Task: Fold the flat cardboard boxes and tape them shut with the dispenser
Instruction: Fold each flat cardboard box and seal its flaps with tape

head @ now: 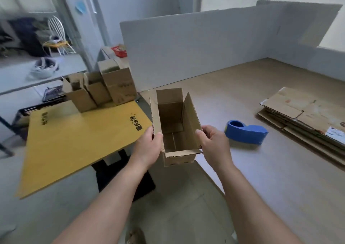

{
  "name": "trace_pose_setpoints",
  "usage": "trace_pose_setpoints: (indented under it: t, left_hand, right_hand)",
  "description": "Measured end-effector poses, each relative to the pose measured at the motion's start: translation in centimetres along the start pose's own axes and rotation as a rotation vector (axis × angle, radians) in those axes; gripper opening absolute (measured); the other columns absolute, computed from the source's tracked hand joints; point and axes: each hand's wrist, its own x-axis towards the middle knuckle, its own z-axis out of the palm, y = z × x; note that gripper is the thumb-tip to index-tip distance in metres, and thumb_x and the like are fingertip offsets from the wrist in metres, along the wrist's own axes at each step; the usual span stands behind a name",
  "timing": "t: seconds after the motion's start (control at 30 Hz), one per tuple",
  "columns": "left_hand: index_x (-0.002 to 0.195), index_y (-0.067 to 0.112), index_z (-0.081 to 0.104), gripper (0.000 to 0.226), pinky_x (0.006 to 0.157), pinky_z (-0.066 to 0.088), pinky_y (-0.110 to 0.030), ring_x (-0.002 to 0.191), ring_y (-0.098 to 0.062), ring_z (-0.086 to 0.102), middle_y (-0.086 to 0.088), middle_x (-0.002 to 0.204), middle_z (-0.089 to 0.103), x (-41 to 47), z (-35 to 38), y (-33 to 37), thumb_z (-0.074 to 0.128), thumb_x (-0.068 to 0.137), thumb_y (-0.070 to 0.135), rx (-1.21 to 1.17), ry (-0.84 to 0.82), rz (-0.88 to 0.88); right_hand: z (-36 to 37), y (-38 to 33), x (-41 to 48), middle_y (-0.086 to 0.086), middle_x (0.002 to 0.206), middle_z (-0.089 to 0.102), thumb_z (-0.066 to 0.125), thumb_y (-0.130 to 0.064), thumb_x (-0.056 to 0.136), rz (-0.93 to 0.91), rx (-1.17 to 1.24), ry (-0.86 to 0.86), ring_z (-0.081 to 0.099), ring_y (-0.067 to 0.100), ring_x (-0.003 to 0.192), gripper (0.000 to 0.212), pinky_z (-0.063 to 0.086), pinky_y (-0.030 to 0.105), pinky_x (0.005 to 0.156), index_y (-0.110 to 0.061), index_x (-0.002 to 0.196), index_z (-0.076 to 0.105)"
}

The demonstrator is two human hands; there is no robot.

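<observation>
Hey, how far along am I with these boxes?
Done: three folded boxes stand on the yellow board; taping can't be seen. In hand: left hand and right hand grip an open box, bottom flaps folded, top open. To do: the dispenser lies untouched, and a stack of flats waits.

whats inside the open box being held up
Inside the open box only bare cardboard shows: the folded bottom flaps meeting at a seam. No item is visible. The near inner wall is hidden behind its own rim.
</observation>
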Motion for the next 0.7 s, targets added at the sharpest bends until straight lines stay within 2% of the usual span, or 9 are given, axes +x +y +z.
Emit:
trace_pose_setpoints:
  t: [0.17,0.27,0.37,0.4,0.47,0.53,0.57,0.63,0.7]
  left_hand:
    - [0.078,0.013,0.040,0.023,0.059,0.033,-0.032,0.066,-0.015,0.040,-0.002,0.075,0.042,1.4,-5.2,-3.5,0.039,0.099,0.021,-0.005,0.138,-0.059]
    - [0.069,0.017,0.030,0.030,0.063,0.041,-0.037,0.064,-0.019,0.035,0.000,0.067,0.034,3.0,-8.9,-6.0,0.040,0.098,0.020,-0.024,0.206,-0.113]
    - [0.071,0.016,0.034,0.028,0.073,0.049,-0.044,0.064,-0.020,0.037,0.000,0.067,0.038,5.0,-12.9,-8.8,0.040,0.097,0.021,-0.043,0.261,-0.168]
    - [0.070,0.018,0.034,0.028,0.071,0.047,-0.042,0.065,-0.020,0.037,0.001,0.067,0.038,5.8,-14.2,-9.7,0.040,0.097,0.020,-0.034,0.273,-0.179]
    - [0.070,0.025,0.033,0.030,0.070,0.041,-0.038,0.071,-0.022,0.039,0.003,0.069,0.041,7.4,-16.7,-11.4,0.039,0.098,0.020,-0.053,0.288,-0.214]
    - [0.077,0.032,0.040,0.024,0.076,0.038,-0.035,0.085,-0.022,0.044,0.009,0.079,0.047,8.9,-19.3,-13.2,0.039,0.099,0.023,-0.060,0.272,-0.248]
    - [0.091,0.033,0.051,0.014,0.084,0.040,-0.035,0.096,-0.023,0.048,0.007,0.092,0.055,9.5,-20.6,-14.1,0.039,0.097,0.029,-0.067,0.242,-0.274]
    - [0.128,0.020,0.052,0.048,0.100,0.044,-0.041,0.115,-0.025,0.051,-0.001,0.124,0.058,11.1,-23.4,-16.1,0.041,0.086,0.041,-0.068,0.199,-0.305]
    - [0.136,0.017,0.046,0.056,0.102,0.044,-0.042,0.115,-0.022,0.051,0.001,0.130,0.055,12.4,-25.8,-18.3,0.045,0.084,0.038,-0.091,0.172,-0.329]
  right_hand:
    - [6.4,-3.0,1.1,-0.001,0.056,0.035,0.051,-0.017,0.086,-0.046,-0.012,-0.168,0.032,0.016,0.058,0.034,0.028,0.031,0.057,-0.018,0.056,0.037]
    - [10.9,-4.8,2.0,-0.007,0.053,0.039,0.054,-0.019,0.088,-0.085,-0.023,-0.241,0.036,0.014,0.055,0.042,0.030,0.026,0.053,-0.030,0.051,0.038]
    - [15.9,-6.5,3.2,-0.011,0.062,0.046,0.055,-0.023,0.093,-0.122,-0.037,-0.341,0.045,0.009,0.060,0.024,0.033,0.010,0.050,-0.029,0.069,0.052]
    - [17.6,-7.0,3.7,-0.011,0.066,0.050,0.054,-0.025,0.094,-0.125,-0.044,-0.371,0.048,0.008,0.064,0.014,0.034,0.009,0.051,-0.024,0.081,0.060]
    - [21.2,-8.0,4.8,-0.009,0.078,0.057,0.053,-0.030,0.095,-0.120,-0.078,-0.412,0.053,0.007,0.073,0.020,0.038,0.011,0.057,-0.017,0.104,0.066]
    - [24.9,-9.1,5.9,-0.008,0.089,0.062,0.052,-0.033,0.096,-0.101,-0.115,-0.450,0.057,0.009,0.083,0.027,0.047,0.016,0.067,-0.016,0.115,0.064]
    - [26.8,-9.7,6.4,-0.008,0.092,0.063,0.052,-0.033,0.096,-0.090,-0.122,-0.470,0.058,0.009,0.086,0.030,0.050,0.019,0.072,-0.017,0.118,0.063]
    - [30.4,-10.6,7.1,-0.008,0.094,0.063,0.052,-0.033,0.096,-0.059,-0.123,-0.509,0.058,0.009,0.088,0.029,0.053,0.026,0.079,-0.018,0.119,0.062]
    - [34.0,-11.4,7.6,-0.008,0.093,0.064,0.051,-0.032,0.096,-0.032,-0.129,-0.545,0.059,0.010,0.088,0.026,0.055,0.032,0.081,-0.021,0.117,0.063]
